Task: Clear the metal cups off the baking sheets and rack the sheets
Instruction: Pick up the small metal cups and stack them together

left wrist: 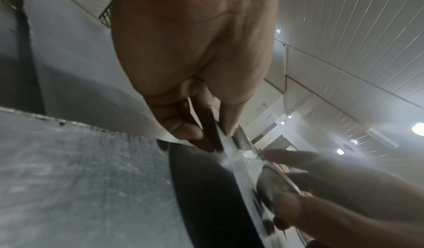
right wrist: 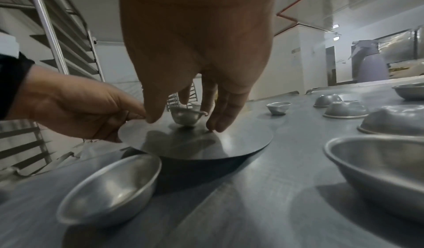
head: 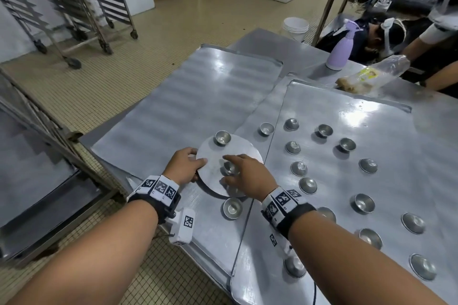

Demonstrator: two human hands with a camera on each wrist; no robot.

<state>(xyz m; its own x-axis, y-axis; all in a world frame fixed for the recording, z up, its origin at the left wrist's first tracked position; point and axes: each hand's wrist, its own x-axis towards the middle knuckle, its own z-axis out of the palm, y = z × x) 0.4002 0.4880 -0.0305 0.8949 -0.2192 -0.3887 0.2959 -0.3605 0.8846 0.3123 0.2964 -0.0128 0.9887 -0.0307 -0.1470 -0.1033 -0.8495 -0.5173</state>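
Two baking sheets lie side by side on the table, the left one (head: pixel 186 96) mostly bare and the right one (head: pixel 386 156) dotted with several small metal cups (head: pixel 364 203), some upside down. My left hand (head: pixel 199 168) (left wrist: pixel 206 137) (right wrist: pixel 128 117) pinches the left edge of a round metal disc (head: pixel 213 173) (right wrist: pixel 206 146), lifted slightly above the left sheet. One cup (head: pixel 223 137) stands at the disc's far edge. My right hand (head: pixel 226 173) (right wrist: pixel 183 123) arches over a second cup (head: pixel 230 167) (right wrist: pixel 187 118) (left wrist: pixel 273 184) on the disc, fingers and thumb around it.
Another cup (head: pixel 233 208) sits on the left sheet just below the disc. Wheeled tray racks (head: pixel 74 7) stand at the back left, another rack (head: pixel 37 156) close on my left. A purple spray bottle (head: pixel 340 49), a plastic bag (head: pixel 371 74) and another person's arms (head: pixel 433 39) are at the table's far right.
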